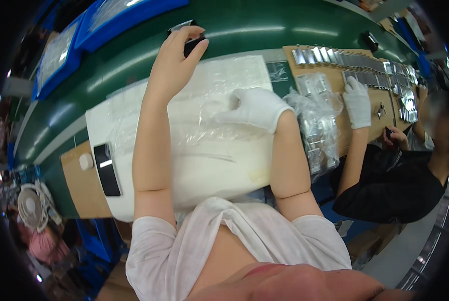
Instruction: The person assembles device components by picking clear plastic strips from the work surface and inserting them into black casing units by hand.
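My bare left hand [176, 62] reaches to the far side of the bench, its thumb and fingers closed around a small black object [192, 44] with a shiny surface. The fingers partly cover this object, so its kind does not show. In a white glove, my right hand [259, 109] lies low over clear plastic film [199, 113]. Its thumb and fingers are apart, and no held thing shows. Under the wrinkled film is a white padded sheet [204, 173]. To the right of the gloved hand sits a clear plastic bag [318, 125] of shiny metal parts.
Blue trays [74, 67] stand far left on the green bench [244, 30]. A black phone [107, 169] and a small white case [86, 161] are at left, near a fan [32, 208]. On the right, another person's gloved hand [357, 100] is at a board [304, 70] with metal parts.
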The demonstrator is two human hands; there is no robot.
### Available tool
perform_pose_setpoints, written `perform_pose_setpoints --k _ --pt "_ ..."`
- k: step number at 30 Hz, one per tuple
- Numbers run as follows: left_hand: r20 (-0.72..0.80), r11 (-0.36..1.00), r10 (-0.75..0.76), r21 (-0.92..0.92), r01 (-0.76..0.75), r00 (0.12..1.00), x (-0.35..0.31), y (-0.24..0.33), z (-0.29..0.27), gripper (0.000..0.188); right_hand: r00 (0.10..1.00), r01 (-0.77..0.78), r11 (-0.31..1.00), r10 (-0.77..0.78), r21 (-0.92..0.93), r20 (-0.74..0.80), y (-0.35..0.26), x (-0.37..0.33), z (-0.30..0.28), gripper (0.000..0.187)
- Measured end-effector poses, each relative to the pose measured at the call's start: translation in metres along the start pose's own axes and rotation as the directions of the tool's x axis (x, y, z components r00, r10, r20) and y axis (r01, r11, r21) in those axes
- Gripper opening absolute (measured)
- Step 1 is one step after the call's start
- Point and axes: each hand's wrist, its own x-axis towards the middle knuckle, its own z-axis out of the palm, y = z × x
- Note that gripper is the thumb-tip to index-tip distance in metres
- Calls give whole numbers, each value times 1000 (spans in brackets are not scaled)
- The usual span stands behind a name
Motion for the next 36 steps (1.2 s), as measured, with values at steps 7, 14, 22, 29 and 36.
perform_pose_setpoints --k 7,14,22,29,36 --pt "184 996 -8 83 -7 983 -77 -10 -47 15 991 123 986 -117 -112 58 -4 4 9 37" --pt "-157 997 26 82 -14 987 -122 -45 -51 16 961 16 969 54 246 -273 -1 4 8 29" --pt "-7 991 -128 -47 128 992 -134 -46 -60 22 925 167 934 -36 317 -379 -23 11 19 19" --pt "24 979 166 114 -168 986 -132 -44 -52 27 945 124 976 -62 178 -320 -20 25 34 16" --pt "7 986 112 122 -112 994 -131 -49 -57 40 879 221 954 -106 200 -465 -35 12 29 19"
